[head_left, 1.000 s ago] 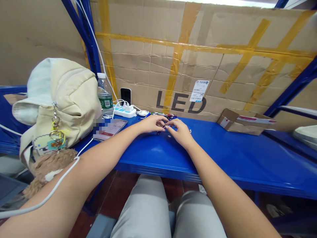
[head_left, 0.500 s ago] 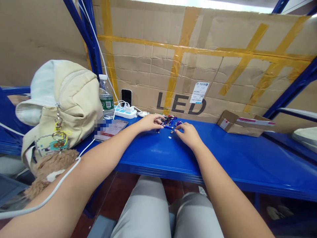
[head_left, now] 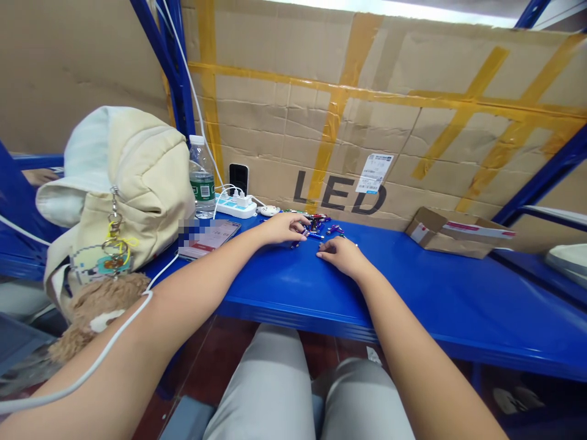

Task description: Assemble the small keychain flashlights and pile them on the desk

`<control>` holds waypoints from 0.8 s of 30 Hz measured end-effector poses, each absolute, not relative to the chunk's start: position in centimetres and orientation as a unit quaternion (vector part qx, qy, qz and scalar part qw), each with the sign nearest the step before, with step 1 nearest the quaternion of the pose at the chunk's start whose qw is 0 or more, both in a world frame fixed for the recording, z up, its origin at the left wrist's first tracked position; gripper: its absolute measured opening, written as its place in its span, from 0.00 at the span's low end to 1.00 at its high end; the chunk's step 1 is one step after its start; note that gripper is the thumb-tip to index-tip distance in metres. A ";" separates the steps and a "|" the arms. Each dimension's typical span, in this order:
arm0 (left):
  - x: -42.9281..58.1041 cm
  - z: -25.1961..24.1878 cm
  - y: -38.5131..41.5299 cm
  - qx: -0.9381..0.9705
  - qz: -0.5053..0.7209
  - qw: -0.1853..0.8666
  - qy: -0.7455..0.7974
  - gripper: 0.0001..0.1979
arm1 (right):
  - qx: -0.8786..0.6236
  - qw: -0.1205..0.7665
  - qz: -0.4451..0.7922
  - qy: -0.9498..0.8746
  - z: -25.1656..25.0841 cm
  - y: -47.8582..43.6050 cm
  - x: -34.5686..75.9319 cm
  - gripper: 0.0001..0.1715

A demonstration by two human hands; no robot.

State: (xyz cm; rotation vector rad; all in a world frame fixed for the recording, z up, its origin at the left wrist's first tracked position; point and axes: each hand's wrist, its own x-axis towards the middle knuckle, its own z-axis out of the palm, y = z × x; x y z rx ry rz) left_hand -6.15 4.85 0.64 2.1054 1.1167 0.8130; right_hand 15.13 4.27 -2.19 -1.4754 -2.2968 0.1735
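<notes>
A small heap of tiny colourful parts (head_left: pixel 316 223), red, purple and metallic, lies on the blue shelf (head_left: pixel 413 293) near the cardboard wall. My left hand (head_left: pixel 285 227) rests at the heap's left edge, fingers curled with the tips among the parts. My right hand (head_left: pixel 339 255) lies palm down just in front of the heap, fingers bent and pressed on the shelf over something too small to name. Both forearms stretch over my grey-trousered knees.
A cream bag (head_left: pixel 119 183) with a keyring and a furry charm stands at the left. Beside it are a water bottle (head_left: pixel 202 178), a phone (head_left: pixel 208 236) and a white power strip (head_left: pixel 236 205) with cables. A flat cardboard box (head_left: pixel 454 235) lies at the right.
My two hands, joined over the heap a second ago, have parted. The right hand has drawn back toward me and lowered onto the shelf; the left stays by the parts.
</notes>
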 end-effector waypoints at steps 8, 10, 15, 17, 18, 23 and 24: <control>-6.2 0.4 5.1 0.807 0.303 0.290 0.416 0.24 | -0.583 0.146 0.080 -0.795 -1.4 3.6 14.6 0.09; -6.2 0.4 5.0 0.806 0.301 0.292 0.417 0.24 | -0.585 0.144 0.081 -0.794 -1.4 3.5 14.6 0.10; -6.3 0.4 5.1 0.810 0.298 0.293 0.411 0.24 | -0.535 0.246 0.136 -0.797 -1.3 3.4 14.7 0.09; -6.2 0.3 5.0 0.819 0.296 0.297 0.391 0.24 | -0.503 0.329 0.179 -0.779 -1.1 3.3 14.6 0.11; -6.0 0.4 4.9 0.824 0.293 0.300 0.381 0.24 | -0.488 0.366 0.199 -0.767 -1.1 3.3 14.5 0.13; -4.9 0.7 3.8 0.837 0.280 0.322 0.342 0.26 | -0.437 0.428 0.271 -0.743 -1.2 3.2 14.1 0.21; -4.7 0.8 3.5 0.838 0.282 0.327 0.334 0.26 | -0.438 0.424 0.278 -0.743 -1.3 3.2 14.0 0.21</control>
